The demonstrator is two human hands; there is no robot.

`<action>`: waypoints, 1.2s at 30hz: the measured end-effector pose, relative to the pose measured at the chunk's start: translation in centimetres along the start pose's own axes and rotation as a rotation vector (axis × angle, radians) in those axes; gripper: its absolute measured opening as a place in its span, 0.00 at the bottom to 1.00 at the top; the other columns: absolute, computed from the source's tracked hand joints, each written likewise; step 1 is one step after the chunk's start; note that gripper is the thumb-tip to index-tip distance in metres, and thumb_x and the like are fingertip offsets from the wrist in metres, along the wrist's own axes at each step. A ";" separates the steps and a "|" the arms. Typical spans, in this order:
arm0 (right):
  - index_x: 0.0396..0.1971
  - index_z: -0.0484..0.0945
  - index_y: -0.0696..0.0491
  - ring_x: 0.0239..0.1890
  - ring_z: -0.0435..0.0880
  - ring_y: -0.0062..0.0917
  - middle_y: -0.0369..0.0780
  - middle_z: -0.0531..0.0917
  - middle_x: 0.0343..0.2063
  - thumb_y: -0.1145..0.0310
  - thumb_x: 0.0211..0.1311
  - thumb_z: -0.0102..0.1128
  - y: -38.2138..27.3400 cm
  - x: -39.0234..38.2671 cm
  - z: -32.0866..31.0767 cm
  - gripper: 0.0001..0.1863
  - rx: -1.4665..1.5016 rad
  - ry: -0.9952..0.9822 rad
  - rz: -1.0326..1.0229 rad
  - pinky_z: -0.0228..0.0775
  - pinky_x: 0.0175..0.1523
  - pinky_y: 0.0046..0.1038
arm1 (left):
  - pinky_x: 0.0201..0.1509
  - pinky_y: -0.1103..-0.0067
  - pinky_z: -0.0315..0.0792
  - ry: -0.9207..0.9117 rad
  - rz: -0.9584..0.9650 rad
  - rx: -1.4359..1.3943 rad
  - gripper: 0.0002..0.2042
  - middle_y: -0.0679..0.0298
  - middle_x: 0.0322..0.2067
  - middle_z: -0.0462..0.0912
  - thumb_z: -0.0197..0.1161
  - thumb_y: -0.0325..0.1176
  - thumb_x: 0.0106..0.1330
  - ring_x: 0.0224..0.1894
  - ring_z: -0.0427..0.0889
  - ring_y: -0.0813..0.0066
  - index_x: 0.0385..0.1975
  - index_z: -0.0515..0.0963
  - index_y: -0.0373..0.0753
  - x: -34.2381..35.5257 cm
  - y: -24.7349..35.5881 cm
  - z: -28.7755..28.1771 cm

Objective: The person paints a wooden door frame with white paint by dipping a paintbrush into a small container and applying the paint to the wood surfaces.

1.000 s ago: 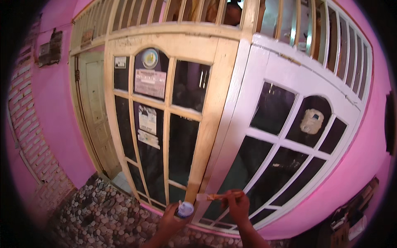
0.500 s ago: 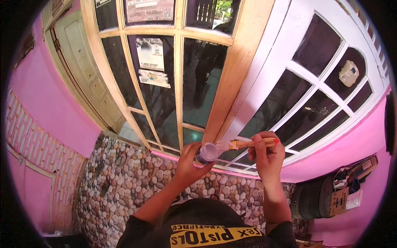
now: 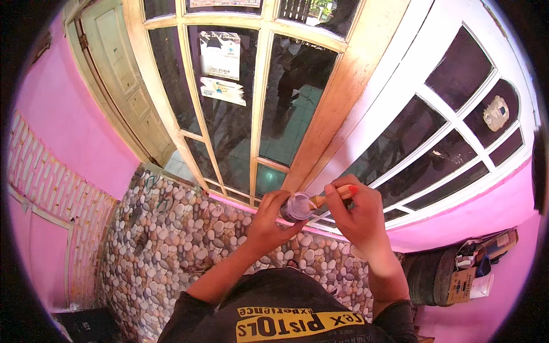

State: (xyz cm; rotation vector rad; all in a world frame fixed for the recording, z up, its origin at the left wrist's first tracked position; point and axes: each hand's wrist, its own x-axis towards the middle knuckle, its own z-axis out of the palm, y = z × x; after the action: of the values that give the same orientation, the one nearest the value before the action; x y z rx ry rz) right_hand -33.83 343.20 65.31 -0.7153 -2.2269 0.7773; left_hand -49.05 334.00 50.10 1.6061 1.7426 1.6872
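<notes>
My left hand point(image 3: 271, 224) is wrapped round a small paint cup point(image 3: 298, 206) with pale lilac-white paint in it. In my right hand point(image 3: 359, 210) is a paintbrush point(image 3: 333, 196) with a wooden, red-tipped handle. The brush slants down to the left, and its bristles dip at the cup's right rim, partly hidden inside. Just beyond both hands stand a bare-wood glazed door point(image 3: 320, 123) and, to its right, a white-painted window frame point(image 3: 394, 97).
Pebble-patterned flooring point(image 3: 171, 240) lies below me. At the right, a dark stack of tyres point(image 3: 426, 274) stands by a cardboard box point(image 3: 459, 286) and a white cup point(image 3: 481, 286). Pink walls point(image 3: 86, 131) rise on both sides, with a pale door point(image 3: 117, 86) at the left.
The brush has moved left and tilted, its bristles going from beside the cup's rim into the cup. My right hand came closer to the left one. The view has shifted slightly.
</notes>
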 end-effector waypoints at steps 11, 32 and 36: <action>0.33 0.78 0.56 0.23 0.81 0.42 0.47 0.79 0.21 0.66 0.67 0.64 1.2 0.2 0.8 0.09 -0.093 -0.076 -0.029 0.72 0.30 0.36 | 0.59 0.66 0.74 0.036 0.057 0.038 0.32 0.50 0.52 0.77 0.80 0.30 0.50 0.56 0.78 0.50 0.55 0.74 0.30 -0.3 0.2 0.2; 0.36 0.81 0.58 0.24 0.82 0.13 0.36 0.84 0.22 0.71 0.73 0.61 3.8 -1.8 -0.5 0.06 0.349 0.247 0.302 0.72 0.27 0.19 | 0.56 0.68 0.76 0.029 0.048 0.029 0.36 0.49 0.51 0.77 0.82 0.34 0.49 0.52 0.81 0.55 0.58 0.72 0.32 0.0 -0.9 1.0; 0.36 0.80 0.58 0.20 0.79 0.16 0.37 0.83 0.23 0.70 0.74 0.59 5.4 -2.2 -1.5 0.08 0.521 0.301 0.320 0.70 0.25 0.19 | 0.57 0.68 0.76 0.036 0.048 0.030 0.35 0.50 0.50 0.77 0.82 0.33 0.49 0.52 0.81 0.56 0.58 0.73 0.32 0.6 -0.6 1.2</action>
State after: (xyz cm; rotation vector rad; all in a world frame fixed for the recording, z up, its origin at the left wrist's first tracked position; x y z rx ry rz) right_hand -29.93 345.91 61.59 -0.8637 -1.5622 1.2533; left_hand -48.64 335.34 49.59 1.6528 1.7679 1.7304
